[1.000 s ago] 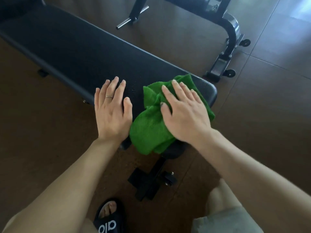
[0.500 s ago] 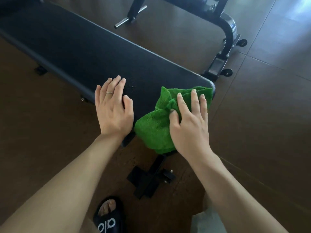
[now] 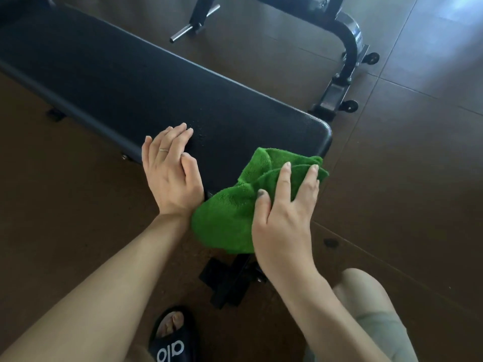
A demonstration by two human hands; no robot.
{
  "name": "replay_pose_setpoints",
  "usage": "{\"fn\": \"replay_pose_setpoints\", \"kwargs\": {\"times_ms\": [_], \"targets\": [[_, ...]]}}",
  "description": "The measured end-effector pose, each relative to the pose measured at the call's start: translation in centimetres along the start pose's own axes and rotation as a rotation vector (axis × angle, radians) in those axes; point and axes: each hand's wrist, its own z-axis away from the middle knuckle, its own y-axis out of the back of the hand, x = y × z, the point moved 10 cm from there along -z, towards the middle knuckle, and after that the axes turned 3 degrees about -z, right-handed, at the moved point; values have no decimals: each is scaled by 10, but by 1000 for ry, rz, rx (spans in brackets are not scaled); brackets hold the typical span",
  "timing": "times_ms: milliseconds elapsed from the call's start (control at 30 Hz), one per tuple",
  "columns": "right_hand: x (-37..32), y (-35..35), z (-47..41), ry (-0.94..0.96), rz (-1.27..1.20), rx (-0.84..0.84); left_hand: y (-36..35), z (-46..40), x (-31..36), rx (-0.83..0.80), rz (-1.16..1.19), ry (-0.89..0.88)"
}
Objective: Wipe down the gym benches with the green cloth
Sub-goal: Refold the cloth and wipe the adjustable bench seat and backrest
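Note:
A long black padded gym bench [image 3: 136, 82] runs from the upper left down to the middle. A bunched green cloth [image 3: 230, 220] hangs over the bench's near end corner. My right hand [image 3: 285, 215] presses on the cloth with fingers spread, thumb tucked into its folds. My left hand [image 3: 170, 173] lies flat on the pad's near edge, just left of the cloth, fingers together and holding nothing. A ring shows on one finger.
The bench's black foot bracket [image 3: 230, 280] stands on the brown floor below the cloth. A second machine's black frame with small wheels [image 3: 347, 74] stands at the upper right. A chrome peg [image 3: 183, 33] sticks out at the top. My sandalled foot [image 3: 172, 338] is near the bottom.
My right hand has dragged the cloth from the pad's top toward the near end corner, where more of it hangs off the edge. The left hand has stayed in place.

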Motion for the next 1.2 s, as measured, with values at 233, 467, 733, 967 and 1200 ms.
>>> {"fn": "replay_pose_setpoints", "kwargs": {"times_ms": [233,467,733,967,1200], "targets": [[12,34,-125,-64,224,59,2,2,0,-6,20,18],[-20,7,-42,129,326,49,3,1,0,59,31,-20],[-24,12,-117,235,528,-71,1,2,-1,30,33,-11],[-60,-22,-116,285,548,-126,3,3,-1,57,50,-67],[-74,-38,-66,545,524,-242,-1,-1,-5,56,14,-87]]}}
